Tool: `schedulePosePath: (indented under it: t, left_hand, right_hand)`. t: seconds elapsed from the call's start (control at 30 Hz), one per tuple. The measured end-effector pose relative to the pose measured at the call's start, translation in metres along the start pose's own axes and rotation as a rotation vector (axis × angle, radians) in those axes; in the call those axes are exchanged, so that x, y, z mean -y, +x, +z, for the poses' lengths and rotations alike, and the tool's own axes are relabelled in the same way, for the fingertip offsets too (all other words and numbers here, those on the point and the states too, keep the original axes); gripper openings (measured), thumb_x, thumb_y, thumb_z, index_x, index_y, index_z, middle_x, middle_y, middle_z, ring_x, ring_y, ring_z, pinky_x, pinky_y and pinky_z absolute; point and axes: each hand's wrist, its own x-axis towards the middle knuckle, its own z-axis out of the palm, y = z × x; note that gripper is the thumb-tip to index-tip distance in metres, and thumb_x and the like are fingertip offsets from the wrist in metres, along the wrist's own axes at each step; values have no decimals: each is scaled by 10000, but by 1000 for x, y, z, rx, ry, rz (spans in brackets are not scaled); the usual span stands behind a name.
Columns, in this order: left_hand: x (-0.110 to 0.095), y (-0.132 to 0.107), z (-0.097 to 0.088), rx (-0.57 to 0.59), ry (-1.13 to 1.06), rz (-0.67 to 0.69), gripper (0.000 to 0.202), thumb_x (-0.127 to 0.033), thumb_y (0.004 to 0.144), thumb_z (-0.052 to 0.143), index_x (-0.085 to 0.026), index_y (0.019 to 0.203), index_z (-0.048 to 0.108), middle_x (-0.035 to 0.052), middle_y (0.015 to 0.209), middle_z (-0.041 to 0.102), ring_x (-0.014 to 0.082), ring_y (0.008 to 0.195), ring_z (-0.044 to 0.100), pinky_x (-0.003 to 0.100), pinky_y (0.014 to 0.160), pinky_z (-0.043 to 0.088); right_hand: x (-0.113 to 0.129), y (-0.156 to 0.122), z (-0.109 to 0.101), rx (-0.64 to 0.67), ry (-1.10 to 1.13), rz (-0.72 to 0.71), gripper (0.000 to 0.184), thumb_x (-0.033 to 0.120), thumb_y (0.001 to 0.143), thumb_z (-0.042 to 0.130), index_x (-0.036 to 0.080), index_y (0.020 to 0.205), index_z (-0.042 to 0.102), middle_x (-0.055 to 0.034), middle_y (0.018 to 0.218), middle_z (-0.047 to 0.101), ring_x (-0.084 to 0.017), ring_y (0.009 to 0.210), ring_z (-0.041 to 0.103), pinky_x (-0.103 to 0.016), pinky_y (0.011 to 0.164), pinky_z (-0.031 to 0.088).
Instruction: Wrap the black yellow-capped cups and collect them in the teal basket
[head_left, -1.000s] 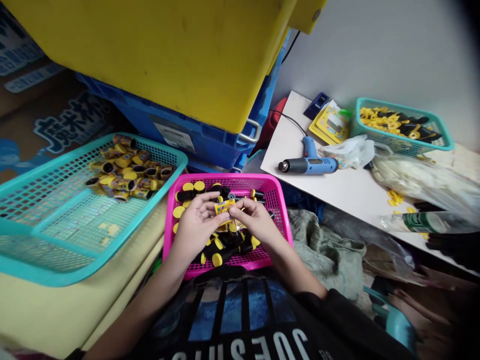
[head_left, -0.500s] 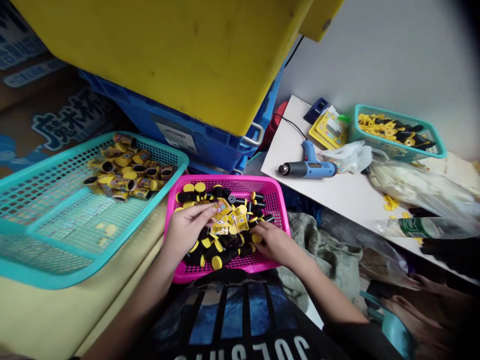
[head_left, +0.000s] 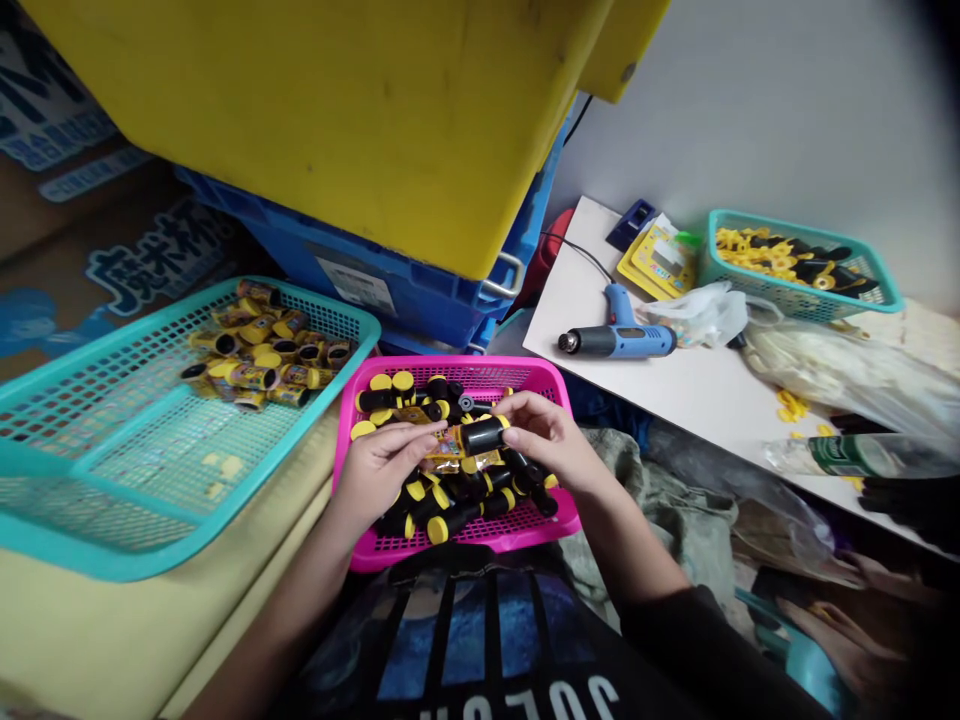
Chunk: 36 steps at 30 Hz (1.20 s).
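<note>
Over the pink basket (head_left: 571, 500), my left hand (head_left: 375, 468) pinches a printed yellow plastic sleeve (head_left: 447, 444) between thumb and fingers. My right hand (head_left: 553, 442) grips a small black bottle (head_left: 481, 436) by its yellow-capped end. The bottle lies sideways, its other end at the sleeve's opening; I cannot tell how far inside it reaches. Beneath both hands, several black bottles with yellow caps (head_left: 450, 524) and loose printed sleeves fill the basket.
A teal basket (head_left: 187, 540) at left holds several sleeved bottles (head_left: 251, 376). Stacked bins, yellow (head_left: 322, 110) over blue (head_left: 420, 300), stand ahead. The white table (head_left: 570, 380) at right carries a heat gun (head_left: 619, 338), a second teal basket (head_left: 795, 300) and plastic bags. Another person's hand (head_left: 847, 640) shows lower right.
My right hand has lifted a black bottle out of the pink basket and brought it left to the sleeve. My left hand still holds the sleeve, slightly lower.
</note>
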Motion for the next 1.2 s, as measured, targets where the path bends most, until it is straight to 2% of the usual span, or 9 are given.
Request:
schedulePosePath:
  t: [0.23,0.33,0.47,0.57,0.67,0.8,0.97,1.1,1.2]
  left_hand:
    - [1,1,2,110,-58,-98,241,-385,773,692,-243,951,770,58,997,763,224,898,705,336,806,580]
    - [0,0,6,146,-188,-190,315,-403,735,738,-222,993,740,64,976,757,219,837,710,324,720,595]
    - [-4,-5,15,97,-268,-219,301,-289,635,816,-210,911,729,36,890,747,195,804,699,299,723,583]
    - [-6,-8,22,40,-307,-242,278,-265,635,803,-209,897,731,38,910,745,181,764,691,277,659,576]
    - [-7,-10,24,17,-322,-239,268,-259,618,802,-209,874,737,46,941,743,168,686,670,259,550,555]
    - [-6,-11,22,19,-275,-244,262,-238,592,814,-215,843,744,30,844,744,165,658,654,283,585,563]
    - [-5,-13,22,68,-277,-249,264,-278,613,818,-219,856,733,61,953,737,225,889,667,308,706,561]
    - [-4,-18,23,183,-441,-282,305,-390,735,749,-224,984,691,63,933,690,174,754,633,283,659,537]
    - [-4,-20,19,150,-557,-297,300,-415,814,674,-247,1061,652,45,914,633,136,707,575,244,609,501]
  right_hand:
    - [-7,1,0,3,-73,22,547,520,773,666,98,1102,553,-50,911,552,-13,744,512,-121,684,449]
    - [-10,3,11,-3,-50,-8,539,476,750,704,98,1109,565,-46,899,563,-16,757,529,-126,714,460]
    - [-19,7,31,52,149,-46,522,473,744,715,113,1090,564,-60,1038,554,-36,892,547,-131,799,479]
    - [-30,11,49,136,436,28,628,592,803,613,157,1236,477,-78,1160,503,-41,902,540,-145,787,493]
    - [-37,14,61,251,611,131,789,714,755,584,162,1288,398,-86,1092,515,-37,792,513,-163,716,499]
    - [-41,16,67,216,597,144,794,712,687,656,154,1193,406,-64,1007,522,-41,800,508,-149,709,488]
    - [-44,15,67,176,587,130,775,679,647,709,152,1108,376,-40,992,514,-25,767,507,-135,695,477]
    - [-41,16,50,213,610,114,824,836,744,442,133,1169,386,-96,1059,524,-67,780,538,-190,675,492]
    - [-40,19,21,-26,491,78,796,810,809,333,109,1174,426,-138,1168,502,-82,869,548,-173,694,480]
